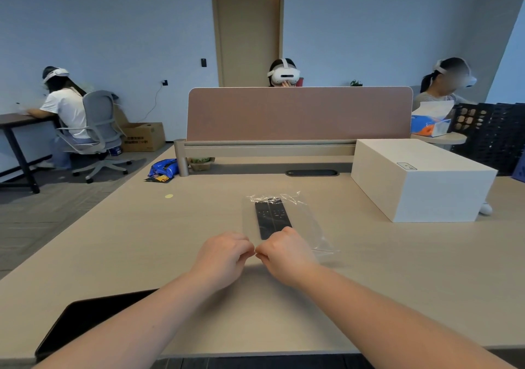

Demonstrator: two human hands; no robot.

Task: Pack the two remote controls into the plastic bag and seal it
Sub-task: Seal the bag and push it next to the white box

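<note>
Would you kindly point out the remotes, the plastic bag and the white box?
remotes (271, 216), head view, on the button faces.
plastic bag (308, 226), head view, on clear film right of the remotes.
white box (409, 155), head view, on its top.

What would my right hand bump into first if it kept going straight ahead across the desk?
Most likely the two remote controls inside the plastic bag, lying directly beyond the right hand. Past them the desk looks bare up to the partition, though depth is hard to judge.

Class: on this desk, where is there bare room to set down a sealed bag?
Free: the desk left of the left hand, below the yellow dot. Also right of the plastic bag, before the white box. Crowded: the middle, where both hands pinch the bag.
</note>
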